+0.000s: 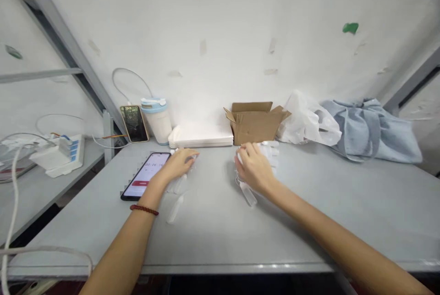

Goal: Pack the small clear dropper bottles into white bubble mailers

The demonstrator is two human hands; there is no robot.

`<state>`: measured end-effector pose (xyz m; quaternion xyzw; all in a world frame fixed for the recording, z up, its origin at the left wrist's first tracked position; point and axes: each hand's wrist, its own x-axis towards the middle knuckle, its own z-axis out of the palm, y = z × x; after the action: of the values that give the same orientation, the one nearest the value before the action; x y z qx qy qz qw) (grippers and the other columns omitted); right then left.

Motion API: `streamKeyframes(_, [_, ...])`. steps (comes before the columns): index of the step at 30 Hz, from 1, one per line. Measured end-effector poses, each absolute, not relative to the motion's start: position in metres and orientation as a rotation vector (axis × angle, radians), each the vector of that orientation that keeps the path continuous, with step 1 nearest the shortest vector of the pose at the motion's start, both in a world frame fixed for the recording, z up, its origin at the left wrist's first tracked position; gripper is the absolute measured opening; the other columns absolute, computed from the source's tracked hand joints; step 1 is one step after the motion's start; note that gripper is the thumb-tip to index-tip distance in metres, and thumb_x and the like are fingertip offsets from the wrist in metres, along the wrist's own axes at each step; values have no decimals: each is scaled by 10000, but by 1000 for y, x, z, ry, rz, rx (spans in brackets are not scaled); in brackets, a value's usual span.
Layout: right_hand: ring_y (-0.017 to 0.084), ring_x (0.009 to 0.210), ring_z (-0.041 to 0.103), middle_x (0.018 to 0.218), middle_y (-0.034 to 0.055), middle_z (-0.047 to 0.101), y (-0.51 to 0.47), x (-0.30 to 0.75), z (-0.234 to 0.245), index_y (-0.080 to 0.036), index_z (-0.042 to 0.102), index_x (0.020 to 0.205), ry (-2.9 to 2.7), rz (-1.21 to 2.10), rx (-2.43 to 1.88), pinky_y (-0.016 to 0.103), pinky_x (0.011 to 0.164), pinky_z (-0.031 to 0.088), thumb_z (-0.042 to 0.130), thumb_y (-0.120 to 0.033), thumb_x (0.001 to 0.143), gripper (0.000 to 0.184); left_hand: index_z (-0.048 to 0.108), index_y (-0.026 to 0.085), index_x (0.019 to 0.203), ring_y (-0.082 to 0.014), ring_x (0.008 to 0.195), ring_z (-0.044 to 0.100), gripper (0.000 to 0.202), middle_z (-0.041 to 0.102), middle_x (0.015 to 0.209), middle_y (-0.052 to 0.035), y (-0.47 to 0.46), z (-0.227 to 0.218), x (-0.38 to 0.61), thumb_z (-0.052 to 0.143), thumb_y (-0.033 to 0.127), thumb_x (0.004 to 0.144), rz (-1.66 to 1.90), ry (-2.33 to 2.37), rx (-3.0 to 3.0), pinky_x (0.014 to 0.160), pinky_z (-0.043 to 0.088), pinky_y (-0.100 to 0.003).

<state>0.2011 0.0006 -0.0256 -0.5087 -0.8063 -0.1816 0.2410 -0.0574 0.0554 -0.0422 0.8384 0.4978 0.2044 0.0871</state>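
My left hand point(179, 163) is closed beside the phone, its fingers bent over a few small translucent pieces whose details are blurred. Under and below it lie clear, narrow plastic pieces point(178, 186), and another slim clear piece point(175, 210) rests nearer to me. To the right, my right hand point(255, 166) has its fingertips drawn together around something whitish that they mostly hide. A pile of white, narrow pieces point(273, 155) lies just behind and beside that hand. Below its fingers, a clear elongated piece point(248, 195) with a thin loop lies on the table.
A phone point(146, 175) showing a timer lies at left on the grey table point(220, 240). Along the wall stand a second phone point(134, 123), a cup point(157, 120), a white stack point(202, 135), an open carton point(256, 127), a plastic bag point(305, 120) and a denim bag point(374, 130).
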Motion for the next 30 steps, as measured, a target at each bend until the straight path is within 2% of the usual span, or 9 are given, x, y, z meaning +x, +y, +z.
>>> streamKeyframes(2, [227, 872, 494, 915, 123, 591, -13, 188, -29, -122, 582, 904, -2341, -372, -1238, 307, 685, 404, 418, -195, 876, 181, 676, 172, 1000, -219, 1003, 590, 338, 675, 1069, -78, 56, -44, -54, 444, 165, 755, 600, 1504, 2485, 911, 420, -340])
streamKeyframes(5, [197, 795, 564, 875, 92, 625, -35, 167, -28, -137, 542, 992, -2564, -95, -1142, 276, 599, 395, 421, -201, 878, 178, 697, 174, 933, -205, 914, 620, 299, 688, 1004, -79, 57, -45, -53, 468, 148, 744, 625, 1562, 2452, 842, 451, -300])
streamKeyframes(8, [193, 733, 615, 870, 71, 658, -55, 144, -22, -145, 482, 1083, -2710, 118, -1028, 263, 546, 382, 406, -265, 896, 235, 709, 166, 858, -204, 786, 635, 235, 701, 899, -77, 56, -43, -54, 514, 172, 727, 652, 1616, 2393, 758, 469, -289])
streamKeyframes(10, [213, 706, 634, 855, 81, 667, -64, 129, -20, -137, 450, 1113, -2795, 187, -944, 273, 537, 393, 389, -365, 907, 313, 708, 158, 808, -195, 702, 630, 191, 703, 804, -62, 55, -40, -55, 545, 206, 719, 671, 1635, 2350, 687, 472, -277])
streamKeyframes(13, [253, 641, 641, 803, 110, 667, -69, 108, -22, -120, 464, 1056, -2811, 156, -994, 301, 500, 409, 252, -531, 912, 484, 690, 151, 784, -187, 670, 615, 196, 693, 728, -48, 53, -33, -56, 544, 277, 749, 736, 1680, 2286, 645, 460, -267])
streamKeyframes(16, [260, 610, 641, 746, 119, 657, -65, 95, -25, -102, 489, 990, -2773, 97, -1043, 317, 494, 430, 173, -580, 899, 580, 663, 137, 825, -181, 705, 601, 249, 685, 768, -62, 52, -28, -57, 515, 334, 787, 856, 1753, 2232, 684, 452, -273])
streamKeyframes(20, [256, 576, 629, 707, 129, 644, -62, 92, -25, -69, 516, 979, -2746, 83, -1073, 324, 457, 431, 169, -585, 894, 628, 641, 129, 813, -171, 676, 585, 268, 670, 752, -64, 51, -23, -56, 560, 379, 760, 1090, 1827, 2125, 665, 449, -270])
streamKeyframes(25, [241, 570, 617, 673, 144, 616, -71, 96, -26, -54, 569, 868, -2777, 53, -1085, 304, 440, 418, 192, -591, 889, 656, 647, 143, 757, -178, 695, 592, 265, 681, 744, -58, 46, -19, -53, 552, 390, 765, 1142, 1853, 2073, 661, 446, -275])
streamKeyframes(30, [223, 558, 588, 697, 160, 602, -72, 89, -33, -55, 590, 818, -2771, 46, -1091, 306, 438, 418, 173, -729, 794, 794, 640, 143, 757, -188, 727, 599, 271, 685, 769, -65, 44, -19, -50, 540, 395, 775, 1118, 1849, 2112, 685, 454, -285])
